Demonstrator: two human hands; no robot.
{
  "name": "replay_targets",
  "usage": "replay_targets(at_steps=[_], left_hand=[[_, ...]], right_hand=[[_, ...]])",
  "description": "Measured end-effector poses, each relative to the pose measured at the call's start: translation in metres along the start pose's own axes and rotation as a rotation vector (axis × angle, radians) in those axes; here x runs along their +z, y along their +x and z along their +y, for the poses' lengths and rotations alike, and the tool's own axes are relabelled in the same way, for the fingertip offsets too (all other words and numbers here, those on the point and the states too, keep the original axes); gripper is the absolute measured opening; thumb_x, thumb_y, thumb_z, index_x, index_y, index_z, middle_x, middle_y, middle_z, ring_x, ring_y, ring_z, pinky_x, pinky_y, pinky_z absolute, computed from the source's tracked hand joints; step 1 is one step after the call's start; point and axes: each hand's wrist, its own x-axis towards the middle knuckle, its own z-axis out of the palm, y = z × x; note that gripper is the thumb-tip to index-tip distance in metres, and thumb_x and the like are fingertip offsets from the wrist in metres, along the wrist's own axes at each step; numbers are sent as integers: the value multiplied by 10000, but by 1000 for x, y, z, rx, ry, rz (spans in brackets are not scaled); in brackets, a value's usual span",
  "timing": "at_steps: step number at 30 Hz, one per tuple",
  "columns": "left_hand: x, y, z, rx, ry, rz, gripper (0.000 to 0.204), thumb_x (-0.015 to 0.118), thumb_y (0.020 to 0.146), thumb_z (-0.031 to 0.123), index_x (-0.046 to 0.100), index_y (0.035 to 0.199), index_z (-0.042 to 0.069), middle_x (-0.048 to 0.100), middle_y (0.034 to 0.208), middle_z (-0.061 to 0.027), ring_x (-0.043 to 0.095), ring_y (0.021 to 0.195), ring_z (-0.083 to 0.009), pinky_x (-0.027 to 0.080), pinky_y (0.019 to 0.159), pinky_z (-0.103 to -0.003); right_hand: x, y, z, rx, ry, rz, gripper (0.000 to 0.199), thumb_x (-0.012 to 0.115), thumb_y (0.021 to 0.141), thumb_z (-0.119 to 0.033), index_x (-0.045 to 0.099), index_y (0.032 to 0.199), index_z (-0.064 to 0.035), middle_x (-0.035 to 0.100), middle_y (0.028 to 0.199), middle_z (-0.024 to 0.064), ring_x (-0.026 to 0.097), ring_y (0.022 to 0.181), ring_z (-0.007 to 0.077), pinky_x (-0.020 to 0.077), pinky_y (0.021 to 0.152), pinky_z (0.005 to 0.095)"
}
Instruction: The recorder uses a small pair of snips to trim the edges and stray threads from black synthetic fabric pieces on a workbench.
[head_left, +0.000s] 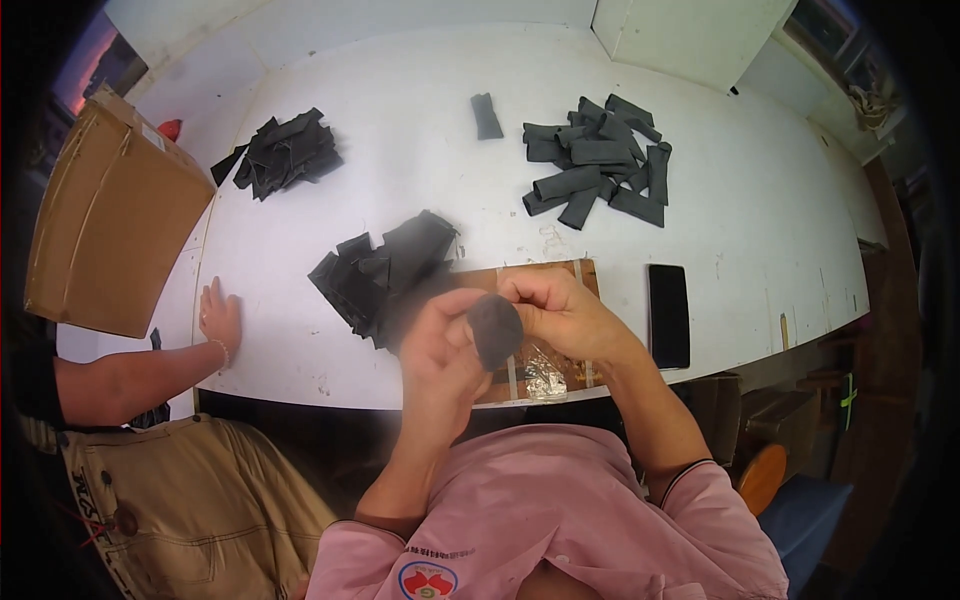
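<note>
Between my two hands is a small dark piece of fabric [496,333], its rounded end turned up toward me. My left hand [437,350] closes around its left side. At its upper right edge, the fingers of my right hand [572,312] pinch the cloth. Both hands are over a brown cardboard sheet [583,277] with strips of clear tape. Just beyond my left hand lies a loose heap of flat black fabric pieces [385,270], partly blurred. Farther right is a pile of dark grey fabric tubes [600,152], with a single tube [486,117] apart from it.
Another heap of black pieces [287,155] sits at the far left of the white table [420,130]. A black phone [669,316] lies to my right. At left stands a cardboard box [115,215], near a co-worker's hand [220,318] resting on the table.
</note>
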Motion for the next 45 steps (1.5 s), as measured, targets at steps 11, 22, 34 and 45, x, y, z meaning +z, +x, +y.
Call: replay_targets(at_steps=[11,22,34,45], left_hand=[[-14,17,5,467,783,22,333,543,814,92,458,1111,-32,526,996,-98,492,898,-128,380,808,-229],[-12,10,-2,464,261,82,106,550,789,55,527,864,-17,575,914,-155,538,878,-217,399,822,-341],[0,39,8,207,1078,-281,109,574,743,30,551,827,-36,543,758,-49,501,655,-97,401,595,-195],[4,19,7,432,639,-115,142,554,778,14,522,913,-19,577,850,-107,553,756,-137,449,670,-238]], right_hand=[[-3,1,14,105,-148,156,155,506,833,-158,525,759,-23,501,696,10,483,644,69,387,555,223],[19,-7,-15,-444,-1402,236,292,627,682,-285,506,563,-49,494,595,58,529,607,197,393,452,310],[8,-18,26,-322,-949,259,234,529,786,-253,541,730,-27,548,661,108,548,605,282,438,504,357],[14,-15,1,-345,-1095,309,213,540,771,-227,546,852,-31,554,683,118,552,635,279,432,518,376]])
